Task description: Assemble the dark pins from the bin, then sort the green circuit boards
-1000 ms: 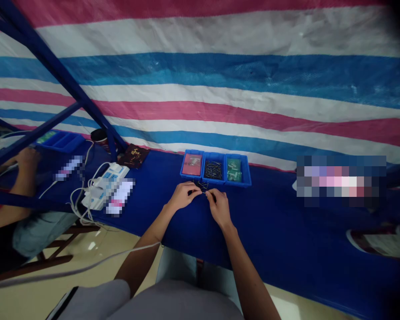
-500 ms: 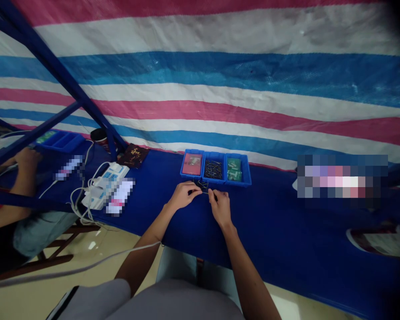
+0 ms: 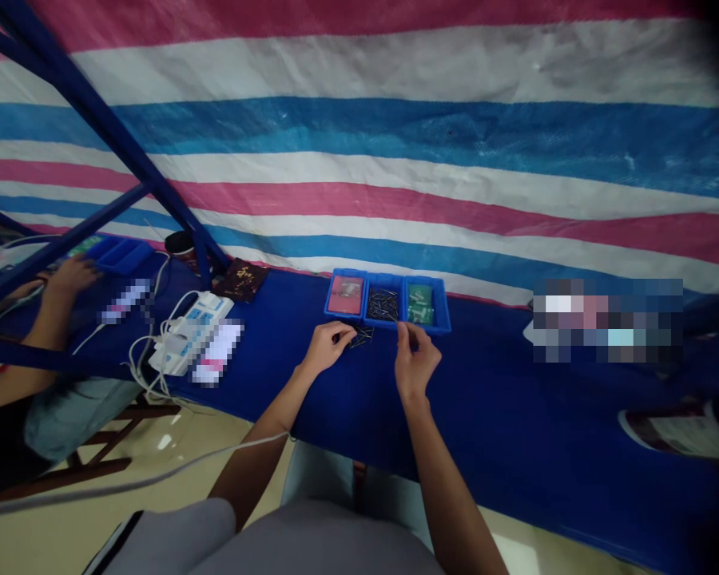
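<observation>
A blue three-part tray stands near the striped sheet. Its middle section holds many dark screws. A pink piece with small pale parts on it lies in its left section, and green packets are in the right one. In front of the tray lies a small pile of dark screws. My left hand is closed in a pinch at the pile's left side; what it holds is hidden. My right hand pinches at the tray's front edge, fingertips by the middle section; anything between them is too small to name.
To the left on the blue table are a white power strip with cables, a blurred-out phone and a dark brown packet. A co-worker's hand is beyond the blue frame post. A pixelated object lies right.
My right hand has moved right and away from my left hand, up to the tray's front edge. My left hand has shifted slightly left. The co-worker's hand has moved right toward another blue tray.
</observation>
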A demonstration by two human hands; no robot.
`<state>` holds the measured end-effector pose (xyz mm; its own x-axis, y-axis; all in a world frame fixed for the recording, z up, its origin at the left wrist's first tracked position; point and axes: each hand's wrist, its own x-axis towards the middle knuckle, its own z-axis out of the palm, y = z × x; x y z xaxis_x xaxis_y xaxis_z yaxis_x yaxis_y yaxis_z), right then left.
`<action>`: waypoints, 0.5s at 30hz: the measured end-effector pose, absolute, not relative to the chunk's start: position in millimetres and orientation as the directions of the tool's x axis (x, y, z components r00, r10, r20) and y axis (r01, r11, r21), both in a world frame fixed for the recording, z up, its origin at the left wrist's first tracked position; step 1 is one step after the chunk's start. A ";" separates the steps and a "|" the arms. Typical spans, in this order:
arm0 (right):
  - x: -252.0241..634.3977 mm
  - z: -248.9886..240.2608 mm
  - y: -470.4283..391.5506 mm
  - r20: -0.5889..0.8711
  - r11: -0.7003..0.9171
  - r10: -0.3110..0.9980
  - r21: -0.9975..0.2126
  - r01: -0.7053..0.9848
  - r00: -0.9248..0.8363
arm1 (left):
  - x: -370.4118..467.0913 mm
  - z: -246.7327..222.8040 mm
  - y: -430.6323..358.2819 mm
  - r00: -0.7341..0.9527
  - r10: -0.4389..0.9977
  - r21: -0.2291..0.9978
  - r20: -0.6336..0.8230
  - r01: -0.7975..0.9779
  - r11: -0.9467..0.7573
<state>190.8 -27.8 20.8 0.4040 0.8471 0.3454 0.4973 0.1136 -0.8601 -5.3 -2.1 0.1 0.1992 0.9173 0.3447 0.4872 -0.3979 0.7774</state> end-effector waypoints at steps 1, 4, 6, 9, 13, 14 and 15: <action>190.7 24.7 -23.0 0.349 0.110 0.846 -0.854 0.509 0.403 | -5.3 -0.4 -1.8 0.184 0.920 0.783 0.346 0.484 -0.391; 189.4 28.8 -14.0 0.316 0.110 0.897 -0.837 0.536 0.308 | -5.1 -1.0 -1.0 0.154 0.926 0.794 0.344 0.479 -0.375; 187.3 24.1 -15.2 0.323 0.146 0.917 -0.816 0.559 0.233 | -5.0 -0.4 -0.8 0.146 0.929 0.800 0.340 0.474 -0.367; 183.3 9.5 -23.7 0.361 0.257 0.931 -0.759 0.599 0.058 | -5.5 1.2 -0.9 0.144 0.935 0.811 0.325 0.467 -0.354; 180.0 -9.3 -30.8 0.327 0.316 0.937 -0.646 0.694 -0.122 | -6.3 2.0 -1.3 0.146 0.939 0.813 0.310 0.472 -0.342; 179.7 -12.5 -30.9 0.318 0.319 0.938 -0.622 0.715 -0.141 | -6.3 1.7 -1.3 0.148 0.940 0.813 0.307 0.472 -0.340; 179.5 -14.9 -30.5 0.312 0.321 0.937 -0.601 0.731 -0.156 | -6.3 1.3 -1.2 0.151 0.941 0.814 0.303 0.472 -0.338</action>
